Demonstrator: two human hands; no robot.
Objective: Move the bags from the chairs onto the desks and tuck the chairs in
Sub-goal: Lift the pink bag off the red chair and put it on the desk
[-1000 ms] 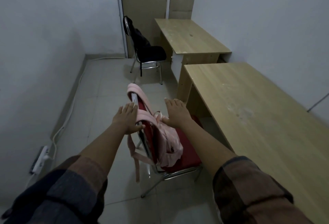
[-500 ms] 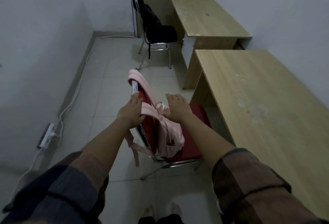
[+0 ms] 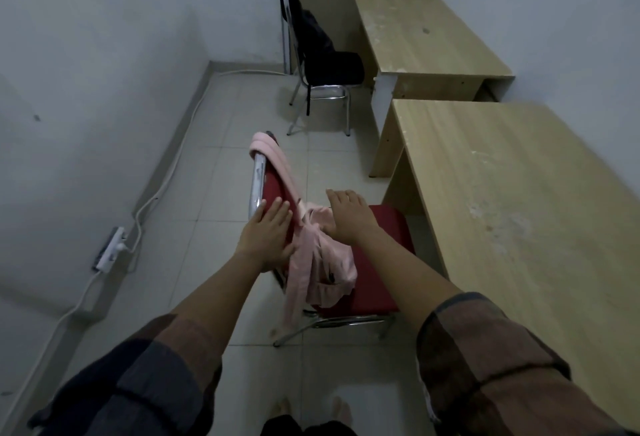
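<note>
Step in hand looks like freeing the soft pink fabric backpack (image 3: 322,262), slumped on the red padded metal-framed chair (image 3: 381,283), straps over its backrest. Left hand (image 3: 266,238) and right hand (image 3: 349,219) rest with fingers straight. Next: grip, lift onto the light wooden desk (image 3: 519,214).

your right hand (image 3: 348,216) covers the top of the pink bag (image 3: 325,262), so you can't tell whether its fingers grip anything. the near desk (image 3: 519,200) runs off the right edge. the dark bag (image 3: 317,32) on the far chair (image 3: 322,65) blends into it.
</note>
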